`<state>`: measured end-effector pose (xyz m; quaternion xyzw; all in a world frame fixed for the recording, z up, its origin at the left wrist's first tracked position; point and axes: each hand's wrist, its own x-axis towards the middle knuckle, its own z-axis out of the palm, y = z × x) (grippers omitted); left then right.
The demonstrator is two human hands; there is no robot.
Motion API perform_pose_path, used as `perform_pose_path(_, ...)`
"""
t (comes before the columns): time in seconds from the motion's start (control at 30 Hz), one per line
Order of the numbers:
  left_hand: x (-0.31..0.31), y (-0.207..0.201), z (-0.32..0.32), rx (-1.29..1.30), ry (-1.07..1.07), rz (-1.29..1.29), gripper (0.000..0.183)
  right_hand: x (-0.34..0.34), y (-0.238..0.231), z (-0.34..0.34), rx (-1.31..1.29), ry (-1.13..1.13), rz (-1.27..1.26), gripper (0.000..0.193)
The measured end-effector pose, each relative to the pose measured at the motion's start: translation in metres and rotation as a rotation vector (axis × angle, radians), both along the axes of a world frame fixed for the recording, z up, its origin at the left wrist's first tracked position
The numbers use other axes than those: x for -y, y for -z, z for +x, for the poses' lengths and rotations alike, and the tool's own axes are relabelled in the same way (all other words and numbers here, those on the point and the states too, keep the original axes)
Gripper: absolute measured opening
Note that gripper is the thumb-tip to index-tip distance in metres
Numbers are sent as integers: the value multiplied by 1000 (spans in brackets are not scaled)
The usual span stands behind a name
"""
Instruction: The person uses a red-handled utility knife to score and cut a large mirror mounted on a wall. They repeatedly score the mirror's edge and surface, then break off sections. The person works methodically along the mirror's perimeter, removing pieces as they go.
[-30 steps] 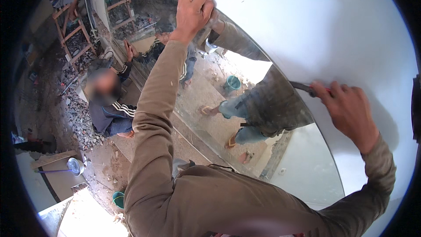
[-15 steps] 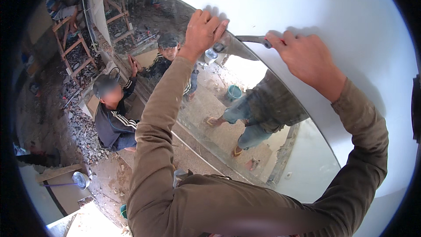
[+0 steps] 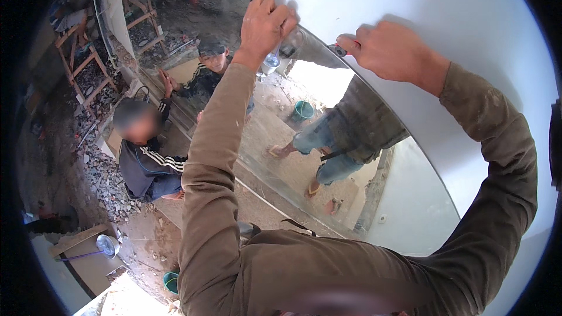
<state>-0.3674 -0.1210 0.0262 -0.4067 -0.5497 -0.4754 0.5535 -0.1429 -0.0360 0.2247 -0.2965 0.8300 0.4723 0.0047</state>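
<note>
A large mirror [image 3: 404,199] leans along the white wall [image 3: 468,41], reflecting the floor and my legs. My left hand [image 3: 266,28] is at its upper edge, fingers curled over the rim and thumb on the glass side. Farther right along that edge, my right hand [image 3: 395,52] is closed round a small tool [image 3: 341,50] with a red and black handle. The tool's end points toward the mirror's rim; its kind is mostly hidden by my fingers.
At left, a co-worker [image 3: 146,167] crouches with a hand raised to the mirror. Behind are broken rubble [image 3: 111,181] and a wooden trestle [image 3: 88,76]. A pale pail [image 3: 108,246] and a green bucket [image 3: 171,282] stand on the floor at lower left.
The view has shifted slightly, both hands appearing higher and farther left. A thin dark strip that stretched from my right hand's tool to the mirror edge no longer shows. My right elbow has swung outward.
</note>
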Motion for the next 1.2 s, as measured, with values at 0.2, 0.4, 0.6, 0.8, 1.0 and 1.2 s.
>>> perform_pose_path(0.2, 1, -2, 0, -23, -10, 31, 22, 2, 6, 22, -49, 50, -24, 17)
perform_pose_path(0.4, 2, -3, -1, -4, -38, 11, 19, -13, 17, 47, -135, 97, -75, 26)
perform_pose_path(0.6, 0, 4, -4, -30, -38, 23, 19, -32, 9, 114, -68, 126, -8, 37)
perform_pose_path(0.8, 1, 3, 3, -24, -102, -13, 22, -50, -18, 255, -263, 387, -102, 51)
perform_pose_path(1.0, 10, 1, 39, 77, -61, -102, 15, -57, 22, 400, -659, 741, -392, 62)
perform_pose_path(1.2, -17, 25, 173, 3, 218, -287, 25, -74, 165, 470, -1560, 727, -1176, 36)
